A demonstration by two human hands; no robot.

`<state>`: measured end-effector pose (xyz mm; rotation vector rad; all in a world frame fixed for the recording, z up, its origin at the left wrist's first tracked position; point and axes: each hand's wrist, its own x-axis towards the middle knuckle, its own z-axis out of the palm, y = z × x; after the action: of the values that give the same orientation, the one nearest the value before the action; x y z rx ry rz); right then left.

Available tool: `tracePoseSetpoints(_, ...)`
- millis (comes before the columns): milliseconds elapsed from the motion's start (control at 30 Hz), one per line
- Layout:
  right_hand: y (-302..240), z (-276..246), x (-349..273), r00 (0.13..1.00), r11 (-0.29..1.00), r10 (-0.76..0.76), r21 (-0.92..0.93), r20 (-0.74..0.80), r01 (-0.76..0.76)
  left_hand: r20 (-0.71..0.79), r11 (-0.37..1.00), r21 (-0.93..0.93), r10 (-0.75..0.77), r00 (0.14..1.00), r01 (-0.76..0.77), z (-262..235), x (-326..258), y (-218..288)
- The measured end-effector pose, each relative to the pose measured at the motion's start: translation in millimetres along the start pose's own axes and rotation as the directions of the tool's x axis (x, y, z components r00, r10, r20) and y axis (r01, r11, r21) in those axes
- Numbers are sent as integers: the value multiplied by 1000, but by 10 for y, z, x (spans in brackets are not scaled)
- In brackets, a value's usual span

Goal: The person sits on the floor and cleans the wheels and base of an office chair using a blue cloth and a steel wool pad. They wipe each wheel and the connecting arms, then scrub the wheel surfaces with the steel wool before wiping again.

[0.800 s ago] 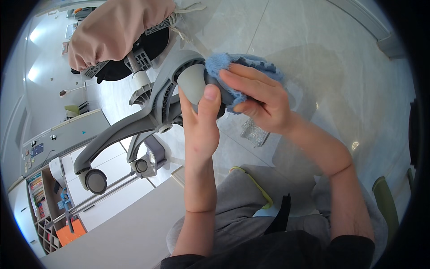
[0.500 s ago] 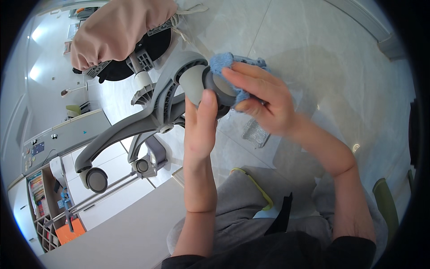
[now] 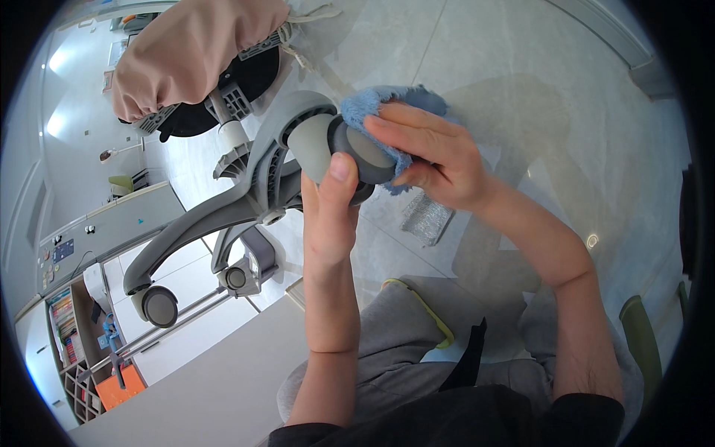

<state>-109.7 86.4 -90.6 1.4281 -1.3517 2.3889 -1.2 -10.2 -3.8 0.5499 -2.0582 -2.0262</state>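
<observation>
In the head view, the caster [image 3: 363, 158] sits just above the middle of the frame, on the end of a leg of the grey chair base [image 3: 195, 218], which spreads to the left. The left hand [image 3: 331, 216] grips it from below, thumb along the lower edge of the pale housing [image 3: 309, 145], the other fingers mostly hidden behind. The right hand [image 3: 441, 158], right of centre, is closed over a blue cloth [image 3: 365, 103], fingers flat on top and thumb near the wheel's lower rim, so the cloth is pressed around the wheel's far side.

For good wiping, I'd keep that left thumb firm on the housing, since the wheel may well spin or swivel under pressure. The cloth should follow the rim's curve, with the wheel turned a little between strokes. The seam between wheel and housing probably needs a folded cloth edge. Loose folds could catch there, so gather them into the palm.
</observation>
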Motion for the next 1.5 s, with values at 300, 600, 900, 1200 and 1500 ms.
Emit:
tracePoseSetpoints(300, -344, 128, 189, 998, 975, 23, -221, -52, -34, 126, 996, -92, 13, 992, -2, -31, 19, 27)
tracePoseSetpoints(600, -19, -7, 34, 997, 998, -29, 52, 69, 26, 58, 1000, 14, 21, 998, -22, 8, 25, 29)
tracePoseSetpoints(900, -50, -37, 6, 996, 997, 71, 7, 54, -72, 54, 997, 72, -7, 998, 3, -90, -29, 39)
tracePoseSetpoints(1200, -122, 18, 0, 998, 991, 51, -121, -43, -56, -30, 994, 89, -58, 998, 61, -67, -30, 36)
tracePoseSetpoints(1500, -45, 55, -80, 986, 989, 149, 25, -74, -148, 45, 994, 95, -54, 998, 50, -75, -29, 42)
